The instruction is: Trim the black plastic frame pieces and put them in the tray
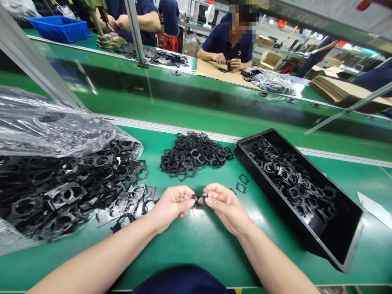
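Green table, part in both hands' pinch

Over the glossy green bench, between its near and far edges, the left hand and right hand hold a small black part with round openings by its two ends. Close to the bench's far edge lies a loose pile of thin black ring-shaped parts (many overlap). On the left, a crumpled clear plastic bag partly covers a broad heap of flat black parts with round holes. On the right, a long black rectangular plastic tray, its far end at the bench's far edge, contains more black parts. Two loose black frames lie near its left wall.
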Demonstrator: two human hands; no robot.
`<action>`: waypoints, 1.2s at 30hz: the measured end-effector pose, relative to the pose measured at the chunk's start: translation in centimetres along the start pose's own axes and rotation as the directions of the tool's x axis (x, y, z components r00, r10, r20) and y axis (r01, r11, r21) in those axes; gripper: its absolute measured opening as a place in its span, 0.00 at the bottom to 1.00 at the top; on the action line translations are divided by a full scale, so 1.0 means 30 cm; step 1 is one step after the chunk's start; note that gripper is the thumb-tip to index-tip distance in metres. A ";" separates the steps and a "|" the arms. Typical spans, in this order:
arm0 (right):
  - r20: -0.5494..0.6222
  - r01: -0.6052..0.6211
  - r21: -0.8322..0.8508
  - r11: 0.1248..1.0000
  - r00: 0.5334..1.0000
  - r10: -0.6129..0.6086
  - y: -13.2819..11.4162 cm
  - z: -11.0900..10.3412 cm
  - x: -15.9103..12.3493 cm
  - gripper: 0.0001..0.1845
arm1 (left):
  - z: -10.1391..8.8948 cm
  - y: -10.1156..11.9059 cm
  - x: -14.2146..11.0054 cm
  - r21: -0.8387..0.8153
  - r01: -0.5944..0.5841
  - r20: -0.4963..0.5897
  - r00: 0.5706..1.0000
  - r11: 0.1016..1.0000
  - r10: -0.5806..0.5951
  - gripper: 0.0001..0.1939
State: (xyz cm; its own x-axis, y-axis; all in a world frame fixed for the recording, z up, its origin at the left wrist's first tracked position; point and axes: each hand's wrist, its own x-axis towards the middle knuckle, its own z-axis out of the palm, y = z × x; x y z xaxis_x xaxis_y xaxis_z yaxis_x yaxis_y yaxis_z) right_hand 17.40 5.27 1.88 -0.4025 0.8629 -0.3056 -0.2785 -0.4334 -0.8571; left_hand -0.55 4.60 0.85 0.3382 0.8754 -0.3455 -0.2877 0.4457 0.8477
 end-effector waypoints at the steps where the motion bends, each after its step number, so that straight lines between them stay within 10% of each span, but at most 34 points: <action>1: -0.004 0.003 0.006 1.000 1.000 -0.003 0.001 -0.001 0.000 0.16 | 0.000 -0.004 0.001 0.011 -0.006 -0.013 1.000 1.000 0.006 0.14; 18: 0.001 -0.045 -0.127 0.991 0.999 0.045 0.045 -0.013 0.015 0.15 | 0.006 -0.020 0.003 0.159 -0.046 -0.168 0.983 0.986 0.073 0.10; 36: -0.049 0.040 -0.343 0.938 0.997 -0.060 0.035 -0.017 0.006 0.17 | 0.017 -0.034 -0.008 0.228 -0.051 -0.059 0.996 0.972 0.066 0.16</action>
State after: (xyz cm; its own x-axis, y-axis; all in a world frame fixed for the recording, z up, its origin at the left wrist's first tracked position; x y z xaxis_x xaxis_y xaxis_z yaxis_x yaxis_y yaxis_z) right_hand 17.48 5.11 0.71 -0.3415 0.8992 -0.2736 0.0220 -0.2834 -0.9587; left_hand 0.11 3.83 0.27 0.2650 0.9123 -0.3121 -0.0930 0.3463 0.9335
